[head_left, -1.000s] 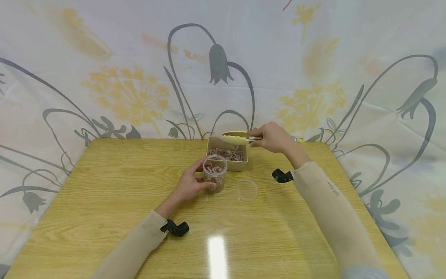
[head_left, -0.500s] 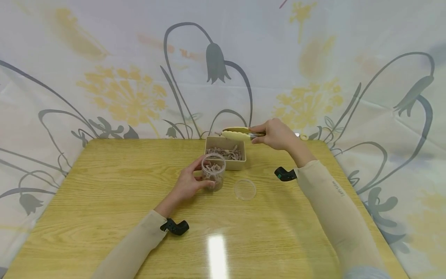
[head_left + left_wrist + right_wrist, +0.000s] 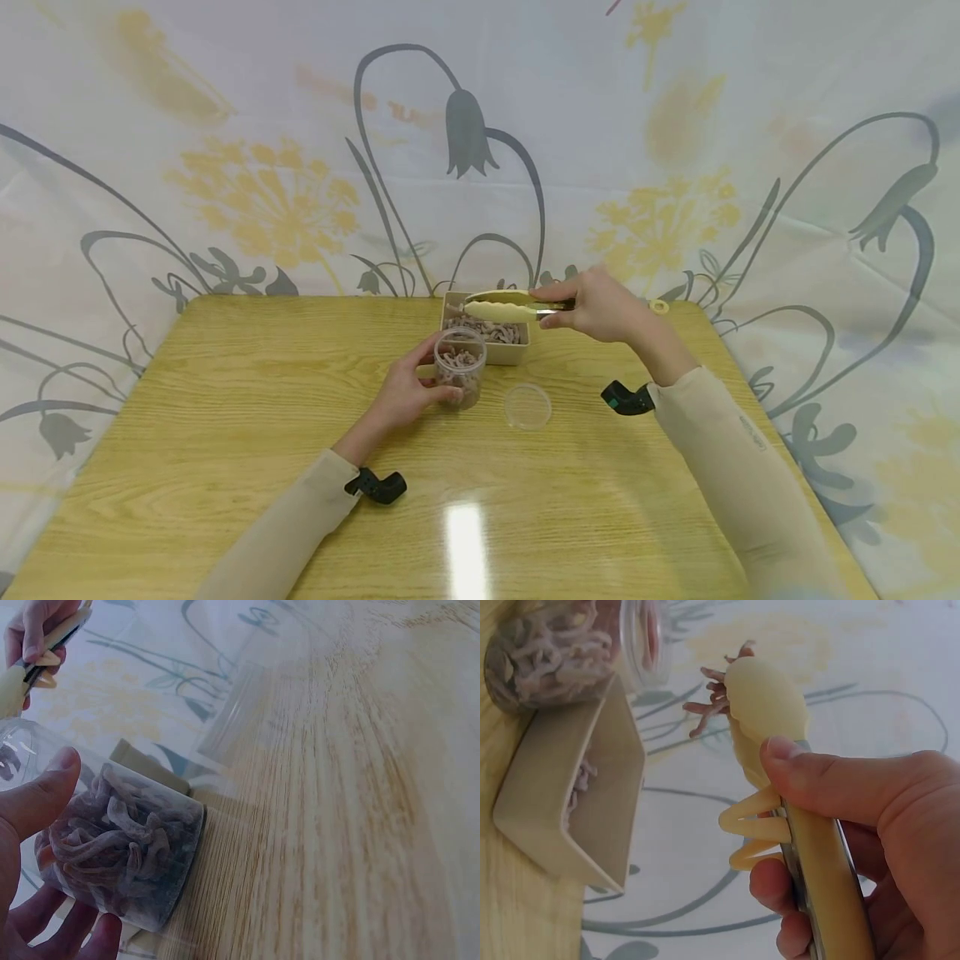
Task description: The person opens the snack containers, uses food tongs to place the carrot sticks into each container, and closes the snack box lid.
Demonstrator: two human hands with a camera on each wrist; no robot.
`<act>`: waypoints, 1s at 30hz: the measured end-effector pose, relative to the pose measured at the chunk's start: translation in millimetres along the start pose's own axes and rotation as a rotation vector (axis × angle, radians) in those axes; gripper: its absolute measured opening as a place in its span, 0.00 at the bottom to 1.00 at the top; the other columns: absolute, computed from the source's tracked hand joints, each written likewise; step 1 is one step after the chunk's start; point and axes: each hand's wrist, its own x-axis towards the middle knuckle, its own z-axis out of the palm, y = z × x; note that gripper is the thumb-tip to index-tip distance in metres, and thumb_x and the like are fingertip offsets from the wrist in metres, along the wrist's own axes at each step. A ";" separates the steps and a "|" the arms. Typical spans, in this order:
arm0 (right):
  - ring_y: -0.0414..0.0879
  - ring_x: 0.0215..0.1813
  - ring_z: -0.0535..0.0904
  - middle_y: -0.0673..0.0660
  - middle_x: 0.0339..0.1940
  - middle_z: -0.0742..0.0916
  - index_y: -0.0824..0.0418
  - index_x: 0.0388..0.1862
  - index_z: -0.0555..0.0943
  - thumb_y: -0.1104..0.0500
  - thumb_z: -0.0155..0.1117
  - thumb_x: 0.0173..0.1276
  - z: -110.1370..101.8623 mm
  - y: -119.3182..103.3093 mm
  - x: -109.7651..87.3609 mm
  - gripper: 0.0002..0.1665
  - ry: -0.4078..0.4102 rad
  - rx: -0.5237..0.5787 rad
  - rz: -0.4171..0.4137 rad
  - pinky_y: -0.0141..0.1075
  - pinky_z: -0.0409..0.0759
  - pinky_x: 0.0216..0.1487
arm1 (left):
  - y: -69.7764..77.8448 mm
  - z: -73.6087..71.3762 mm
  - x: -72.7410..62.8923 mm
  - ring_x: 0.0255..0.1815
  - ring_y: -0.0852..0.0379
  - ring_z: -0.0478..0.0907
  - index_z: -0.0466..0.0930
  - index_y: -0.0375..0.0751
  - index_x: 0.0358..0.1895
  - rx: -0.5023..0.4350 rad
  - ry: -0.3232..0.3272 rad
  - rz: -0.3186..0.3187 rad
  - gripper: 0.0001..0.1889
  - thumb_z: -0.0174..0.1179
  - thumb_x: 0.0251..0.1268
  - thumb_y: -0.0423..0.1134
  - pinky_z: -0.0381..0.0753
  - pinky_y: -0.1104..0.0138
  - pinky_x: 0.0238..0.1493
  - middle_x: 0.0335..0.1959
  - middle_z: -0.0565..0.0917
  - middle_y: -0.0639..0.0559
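Observation:
In the head view my left hand [image 3: 408, 387] grips a clear plastic jar [image 3: 465, 385] from its left side, thumb in front. Pale brownish, dusted strips [image 3: 124, 836] fill much of the jar in the left wrist view. My right hand [image 3: 600, 307] holds a pair of kitchen tongs [image 3: 501, 312] with pale yellow heads, above a beige box [image 3: 506, 356]. Several strips [image 3: 711, 697] stick out from between the tong heads in the right wrist view. More strips [image 3: 498, 333] lie inside the box, just behind the jar.
A clear round lid [image 3: 528, 407] lies flat on the wooden table [image 3: 300, 375], right of the jar. Behind the table's far edge hangs a flower-printed cloth [image 3: 480, 125]. Black wrist cameras stick out from both sleeves.
The tongs first rise a little, then come down and shift slightly left over the box, with the right hand lower now. The left hand and the jar stay almost where they were.

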 end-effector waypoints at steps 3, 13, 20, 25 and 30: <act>0.50 0.45 0.87 0.59 0.56 0.85 0.62 0.61 0.82 0.61 0.74 0.63 4.2 -4.7 -3.1 0.26 -0.003 0.037 -0.053 0.39 0.82 0.38 | 1.0 -0.1 0.2 0.61 0.41 0.74 0.64 0.50 0.76 0.003 -0.001 0.005 0.48 0.77 0.49 0.30 0.83 0.61 0.52 0.61 0.76 0.40; 0.41 0.37 0.86 0.58 0.55 0.86 0.63 0.60 0.82 0.60 0.73 0.64 20.1 -7.1 -2.5 0.25 -0.080 0.091 -0.095 0.34 0.77 0.34 | 2.0 -1.3 -0.5 0.62 0.40 0.74 0.62 0.47 0.76 -0.005 -0.014 0.002 0.48 0.77 0.50 0.30 0.82 0.59 0.53 0.61 0.75 0.38; 0.40 0.38 0.86 0.60 0.53 0.86 0.65 0.60 0.82 0.61 0.73 0.63 22.6 -9.5 -2.9 0.26 -0.107 0.103 -0.093 0.33 0.80 0.34 | 0.3 -0.8 0.6 0.61 0.40 0.75 0.63 0.49 0.76 0.021 -0.008 -0.005 0.48 0.77 0.50 0.31 0.83 0.61 0.52 0.61 0.75 0.39; 0.39 0.39 0.86 0.61 0.53 0.86 0.65 0.60 0.81 0.62 0.73 0.63 24.1 -9.3 -3.0 0.26 -0.112 0.097 -0.082 0.34 0.81 0.35 | -0.4 -1.0 1.1 0.61 0.40 0.75 0.63 0.51 0.76 0.015 -0.009 -0.012 0.48 0.77 0.50 0.31 0.83 0.60 0.53 0.61 0.75 0.39; 0.44 0.43 0.87 0.59 0.53 0.86 0.65 0.59 0.82 0.63 0.73 0.63 25.8 -10.0 -2.4 0.25 -0.118 0.095 -0.085 0.36 0.84 0.40 | -0.7 -1.4 0.6 0.61 0.40 0.75 0.62 0.50 0.77 0.003 -0.015 -0.008 0.48 0.77 0.51 0.31 0.83 0.60 0.52 0.61 0.75 0.40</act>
